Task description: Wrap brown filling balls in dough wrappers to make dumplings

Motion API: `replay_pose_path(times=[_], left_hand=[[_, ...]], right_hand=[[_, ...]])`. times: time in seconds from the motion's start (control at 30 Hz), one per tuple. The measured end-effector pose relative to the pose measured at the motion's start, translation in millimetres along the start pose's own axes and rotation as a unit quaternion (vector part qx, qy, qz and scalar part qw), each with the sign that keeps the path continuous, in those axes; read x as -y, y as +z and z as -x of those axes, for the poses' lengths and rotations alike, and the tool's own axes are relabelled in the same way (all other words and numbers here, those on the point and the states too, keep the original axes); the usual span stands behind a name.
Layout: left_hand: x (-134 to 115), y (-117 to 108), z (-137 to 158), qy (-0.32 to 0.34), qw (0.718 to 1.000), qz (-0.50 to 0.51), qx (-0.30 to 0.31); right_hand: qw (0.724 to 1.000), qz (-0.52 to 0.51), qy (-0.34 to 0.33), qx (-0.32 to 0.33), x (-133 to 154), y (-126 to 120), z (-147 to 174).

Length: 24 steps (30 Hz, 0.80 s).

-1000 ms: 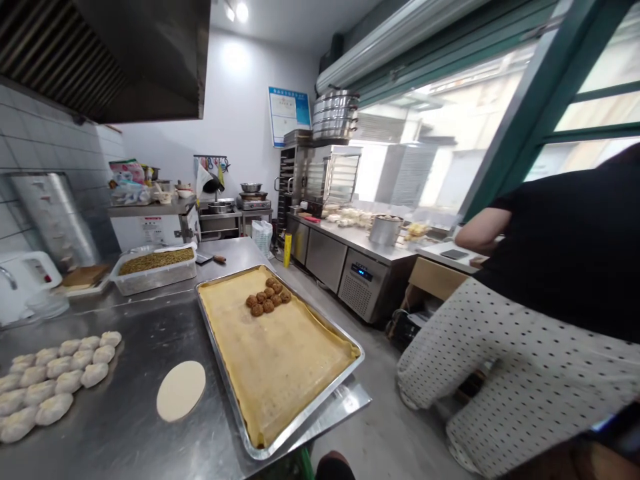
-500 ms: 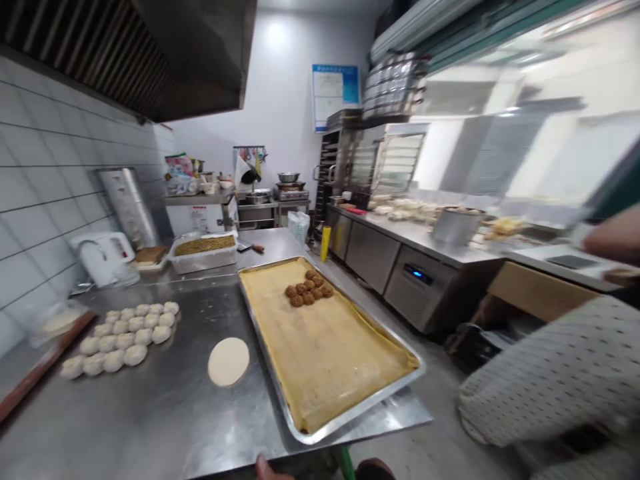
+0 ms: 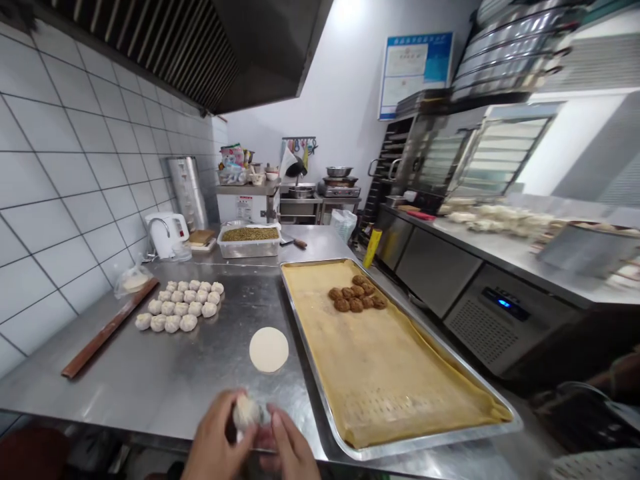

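Low in the view, over the table's front edge, my left hand (image 3: pixel 217 437) is curled around a small whitish dough bun (image 3: pixel 245 412). The fingers of my right hand (image 3: pixel 291 443) are pinched together at the bun's right side; exactly what they grip there is partly hidden. Just beyond my hands a flat round dough wrapper (image 3: pixel 269 349) lies on the steel table (image 3: pixel 225 367). Farther left, several filled dough buns (image 3: pixel 181 309) sit in rows. To the right stands a large metal tray (image 3: pixel 345 453) lined with yellowish cloth (image 3: pixel 380 373), bearing several brown balls (image 3: pixel 356 293) near its far end.
A wooden strip (image 3: pixel 110 330) lies along the left side. Behind are a plastic tub of greenish-brown filling (image 3: pixel 250 241), a knife (image 3: pixel 299 243) and a white kettle (image 3: pixel 167 235). Across the aisle runs a steel counter (image 3: pixel 475 280). A range hood (image 3: pixel 200 53) hangs above.
The view has swung to the right-hand scene's left, so the table sits farther right. Both my hands have come up into view with a dough bun; before, only fingertips showed at the bottom.
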<state>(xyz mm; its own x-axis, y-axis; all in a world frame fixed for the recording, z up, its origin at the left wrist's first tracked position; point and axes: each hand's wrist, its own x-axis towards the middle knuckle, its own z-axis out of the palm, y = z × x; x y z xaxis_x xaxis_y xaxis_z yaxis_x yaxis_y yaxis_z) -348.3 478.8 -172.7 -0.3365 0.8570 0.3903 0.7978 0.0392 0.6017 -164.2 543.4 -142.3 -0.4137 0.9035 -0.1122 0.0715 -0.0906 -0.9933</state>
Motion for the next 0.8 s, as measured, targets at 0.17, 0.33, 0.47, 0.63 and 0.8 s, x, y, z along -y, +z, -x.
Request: replay_pose_path(times=[0.17,0.33,0.47,0.63,0.8], left_hand=[[84,-33,-94,-0.121,0.985,-0.076,-0.102],[133,-28,-149,-0.114,0.979,-0.093,-0.142],[147,-19,-157,-0.102,0.973,-0.098,-0.181],[143,-17,-149,-0.084,0.969,-0.09,-0.214],[127,-23,-141,-0.018,0.988,-0.04,-0.148]], right_hand=[[0.958,0.217,-0.165,-0.088,-7,8,-61],[0.901,0.384,-0.146,-0.141,-3,21,-116],[0.89,0.423,-0.106,-0.132,13,30,-145],[0.914,0.395,-0.037,-0.083,27,32,-169],[0.949,0.314,-0.022,0.019,26,31,-152]])
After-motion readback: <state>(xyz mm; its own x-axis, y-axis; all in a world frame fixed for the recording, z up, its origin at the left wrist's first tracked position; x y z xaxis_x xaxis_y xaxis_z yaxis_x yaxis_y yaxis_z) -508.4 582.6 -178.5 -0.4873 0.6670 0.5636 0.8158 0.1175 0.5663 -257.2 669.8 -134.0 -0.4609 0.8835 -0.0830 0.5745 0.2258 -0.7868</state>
